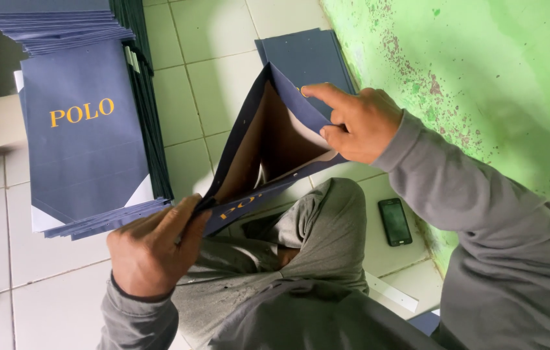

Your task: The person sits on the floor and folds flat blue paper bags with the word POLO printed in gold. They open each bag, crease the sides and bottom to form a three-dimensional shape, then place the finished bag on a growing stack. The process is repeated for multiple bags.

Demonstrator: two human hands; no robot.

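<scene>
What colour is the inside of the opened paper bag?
Brown inside the paper bag, seen in the head view.

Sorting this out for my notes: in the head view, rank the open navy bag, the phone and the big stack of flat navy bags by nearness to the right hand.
1. Open navy bag, gripped by the right hand.
2. Phone, on the floor below it.
3. Stack of flat navy bags, far left.

The paper bag [268, 149] is matt dark blue outside and plain brown inside. The stack of flat bags [87, 142] is the same smooth paper. The floor tiles [217, 71] are shiny. The green wall [482, 78] looks rough and chipped. The phone [395, 221] is glossy.
</scene>
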